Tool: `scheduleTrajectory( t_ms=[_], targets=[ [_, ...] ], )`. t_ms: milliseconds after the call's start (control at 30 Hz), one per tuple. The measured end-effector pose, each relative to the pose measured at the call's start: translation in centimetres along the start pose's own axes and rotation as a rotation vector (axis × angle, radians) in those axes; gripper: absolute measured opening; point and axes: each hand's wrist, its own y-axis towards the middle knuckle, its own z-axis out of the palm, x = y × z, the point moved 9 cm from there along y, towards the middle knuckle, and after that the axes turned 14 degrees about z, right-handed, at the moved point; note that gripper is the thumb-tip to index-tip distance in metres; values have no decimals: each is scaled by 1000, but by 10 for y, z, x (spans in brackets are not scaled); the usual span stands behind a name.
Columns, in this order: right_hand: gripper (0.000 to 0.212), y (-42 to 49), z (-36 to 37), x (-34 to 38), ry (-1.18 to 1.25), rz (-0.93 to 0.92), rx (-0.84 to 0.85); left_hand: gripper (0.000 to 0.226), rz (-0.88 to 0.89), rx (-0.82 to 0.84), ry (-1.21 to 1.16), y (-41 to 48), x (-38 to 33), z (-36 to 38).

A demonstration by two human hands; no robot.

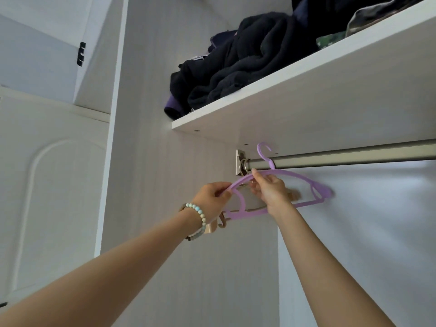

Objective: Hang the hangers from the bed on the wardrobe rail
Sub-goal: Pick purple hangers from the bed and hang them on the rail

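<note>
1. purple hanger (304,179) is just below the rail (354,156) at 3 o'clock, hook crossing the rail's left end.
2. left hand (211,199) pinches the hanger's 9 o'clock tip.
3. right hand (269,192) curls round its top bar.

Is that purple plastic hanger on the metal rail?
Cannot tell: the purple plastic hanger has its hook above the metal rail; left hand and right hand grip it.

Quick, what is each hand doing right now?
Left hand: fingers pinch the left end of the purple hanger.
Right hand: fingers curled round the same hanger near its neck.
</note>
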Motion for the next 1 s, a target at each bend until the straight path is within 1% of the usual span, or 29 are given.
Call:
scheduleTrajectory(
  t_ms=[67, 133, 233, 300, 333, 400, 500, 633, 733, 833, 900, 1000],
  targets=[
    [29, 6, 3, -5, -19, 0, 9, 22, -25, -2, 12, 0, 9, 0],
    [33, 11, 5, -12, -20, 7, 19, 24, -42, 1, 14, -4, 15, 0],
    [56, 17, 8, -21, -29, 12, 21, 33, -25, 3, 42, -8, 21, -1],
    [65, 19, 10, -26, -22, 12, 34, 42, -19, 1, 50, -9, 26, -2],
    [68, 19, 11, -28, -19, 14, 46, 40, -23, 1, 60, -10, 28, -3],
    [71, 18, 15, -35, -26, 29, 68, 27, -30, -2, 78, -11, 32, -3],
    [68, 12, 17, -44, -108, 41, 47, 23, -26, 22, 93, -16, 34, 1],
    [87, -1, 20, -48, -239, 3, 19, 31, -14, 27, 121, -19, 34, 0],
    [93, -14, 24, -52, -319, -17, -4, 38, -26, 30, 130, -25, 33, -9],
    [96, -30, 28, -55, -388, -63, -32, 39, -21, 25, 120, -38, 31, -28],
    [99, -44, 34, -54, -445, -117, -50, 40, 2, 5, 156, -48, 27, -49],
    [95, -80, 53, -40, -507, -272, -90, 40, 63, -36, 202, -70, 10, -86]
  ],
)
